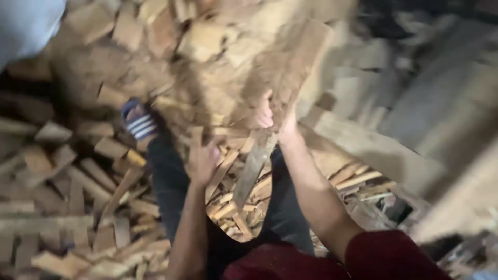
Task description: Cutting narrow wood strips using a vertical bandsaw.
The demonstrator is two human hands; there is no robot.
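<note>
Scrap wood pile [78, 207] at left; a striped sandal [139, 120] stands among it. Left hand [201, 162] hangs just beside a thin stick, fingers curled, grip unclear. Right hand [274, 115], fingers closed, holds up a rough plank [290, 67] centre-far. Risk: splinters to bare skin; the plank slipping onto the foot; loose footing.

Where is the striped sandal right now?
In the head view, the striped sandal sits left of centre on the wood scraps, up-left of the left hand.

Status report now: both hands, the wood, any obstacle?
Right hand grips wooden plank, raised. Left hand on the load's lower edge; grip blurred. Wood scraps piled all around the legs.
</note>
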